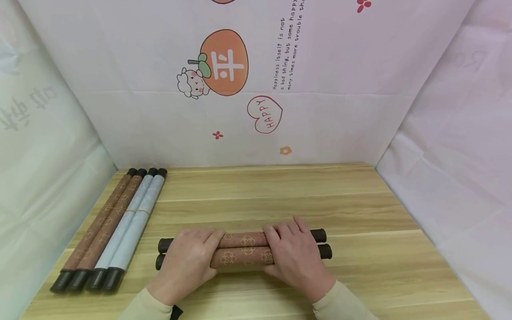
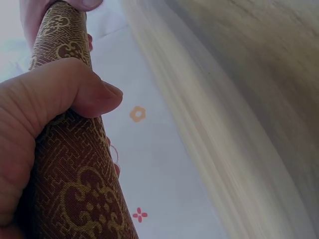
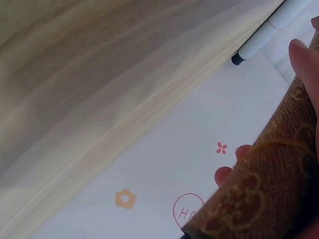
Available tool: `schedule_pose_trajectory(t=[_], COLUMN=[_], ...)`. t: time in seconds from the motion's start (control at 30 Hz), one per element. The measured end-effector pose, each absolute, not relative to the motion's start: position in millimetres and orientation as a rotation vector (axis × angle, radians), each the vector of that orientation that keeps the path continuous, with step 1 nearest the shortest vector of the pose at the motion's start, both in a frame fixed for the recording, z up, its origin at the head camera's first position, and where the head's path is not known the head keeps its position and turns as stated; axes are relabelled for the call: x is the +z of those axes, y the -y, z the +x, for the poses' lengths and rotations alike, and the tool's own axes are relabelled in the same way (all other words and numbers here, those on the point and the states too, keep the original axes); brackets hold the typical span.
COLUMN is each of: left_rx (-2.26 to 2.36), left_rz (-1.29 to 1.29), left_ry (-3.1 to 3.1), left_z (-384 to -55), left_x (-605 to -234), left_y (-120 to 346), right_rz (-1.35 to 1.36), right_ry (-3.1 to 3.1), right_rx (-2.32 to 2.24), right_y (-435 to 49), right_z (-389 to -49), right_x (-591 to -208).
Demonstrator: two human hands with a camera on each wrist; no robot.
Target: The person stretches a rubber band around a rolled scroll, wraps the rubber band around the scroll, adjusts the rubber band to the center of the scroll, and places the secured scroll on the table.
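Two brown hanging scrolls (image 1: pixel 242 255) with gold flower patterns and black end knobs lie side by side, crosswise in front of me. My left hand (image 1: pixel 190 255) grips them near their left ends. On the right part of the pair, my right hand (image 1: pixel 294 253) has its fingers over the top. The left wrist view shows the left thumb (image 2: pixel 92 92) across the patterned cloth. A thin tan band (image 3: pixel 284 143) circles the brown cloth in the right wrist view. Palms and undersides of the scrolls are hidden.
Two more brown scrolls (image 1: pixel 106 220) and two pale blue scrolls (image 1: pixel 136 220) lie slanted at the wood-grain table's (image 1: pixel 360 213) left side, the blue pair tied with string. A black piece (image 1: pixel 176 312) shows beside my left sleeve. White printed cloth (image 1: pixel 320 115) walls the back and sides.
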State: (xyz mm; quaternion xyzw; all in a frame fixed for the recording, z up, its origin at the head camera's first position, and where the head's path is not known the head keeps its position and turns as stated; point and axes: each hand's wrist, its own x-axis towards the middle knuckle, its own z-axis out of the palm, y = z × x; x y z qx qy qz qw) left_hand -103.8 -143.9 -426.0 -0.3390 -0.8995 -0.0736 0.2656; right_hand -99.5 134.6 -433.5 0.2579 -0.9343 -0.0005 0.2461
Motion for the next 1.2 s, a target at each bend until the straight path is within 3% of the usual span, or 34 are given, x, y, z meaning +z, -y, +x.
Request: schedule_pose_trajectory(t=[0.57,1.2], left_rx=[-0.129,-0.143], left_rz=[-0.892,-0.876], left_ry=[2.447,2.458], left_z=[-107.6,-107.6], left_x=[-426.7,-433.6], left_y=[153.8,152.8], right_rz=[0.625,0.622], right_ry=[2.703,2.659], right_rx=[-0.040,-0.105], right_y=[-167.3,-156.3], right_z=[-103.3,-109.0], right_x=[-432.6,-440.6])
